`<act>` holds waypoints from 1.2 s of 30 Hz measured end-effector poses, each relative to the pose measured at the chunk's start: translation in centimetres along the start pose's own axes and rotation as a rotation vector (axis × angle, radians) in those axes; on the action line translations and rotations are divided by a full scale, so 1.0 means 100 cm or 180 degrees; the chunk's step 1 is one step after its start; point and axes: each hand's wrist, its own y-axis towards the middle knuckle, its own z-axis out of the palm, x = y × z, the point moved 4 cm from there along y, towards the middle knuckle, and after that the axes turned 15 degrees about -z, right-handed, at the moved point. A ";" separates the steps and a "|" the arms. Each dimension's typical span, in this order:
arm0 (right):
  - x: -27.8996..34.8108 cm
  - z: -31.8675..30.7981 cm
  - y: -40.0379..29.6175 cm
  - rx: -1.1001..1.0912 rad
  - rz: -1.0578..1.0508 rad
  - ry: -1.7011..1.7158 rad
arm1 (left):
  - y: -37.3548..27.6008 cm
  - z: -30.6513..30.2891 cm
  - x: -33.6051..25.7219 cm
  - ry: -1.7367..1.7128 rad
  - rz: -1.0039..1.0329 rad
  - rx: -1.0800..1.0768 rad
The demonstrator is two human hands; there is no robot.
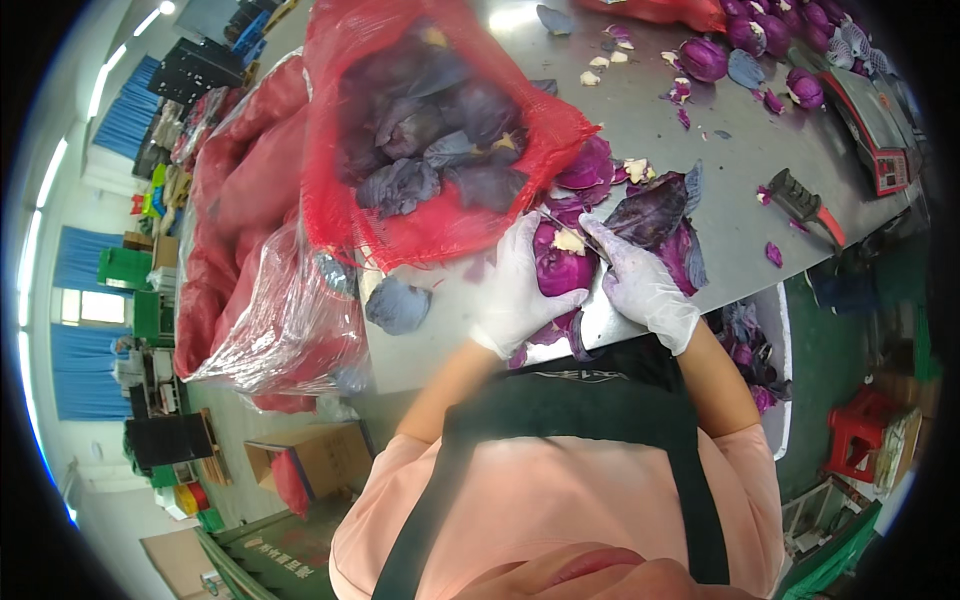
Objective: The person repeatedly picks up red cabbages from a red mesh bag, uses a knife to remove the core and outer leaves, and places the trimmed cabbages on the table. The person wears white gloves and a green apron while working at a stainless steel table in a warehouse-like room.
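My left hand [517, 289], in a white glove, grips a red cabbage [561, 271] from its left side, thumb along the lower edge. The cabbage's pale cut stem end [568, 241] faces up. My right hand [637, 277], gloved too, holds a thin knife [559, 223] whose blade lies across the top of the cabbage near the stem; its handle is hidden in the hand. Loose dark outer leaves [651, 210] lie just beyond my right hand. More purple trimmings [589, 165] lie ahead of the cabbage.
A red mesh sack [555, 150] of red cabbages stands open at the left on the metal table [735, 161]. A knife sharpener [802, 201] and a scale [870, 112] are at the right, with cabbages [703, 60] behind. A white bin [783, 375] holds leaves below the edge.
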 end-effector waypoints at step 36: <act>-0.030 -0.011 0.053 -0.0047 -0.0798 -0.0560 | 0.015 -0.005 -0.009 0.0287 0.0151 -0.0214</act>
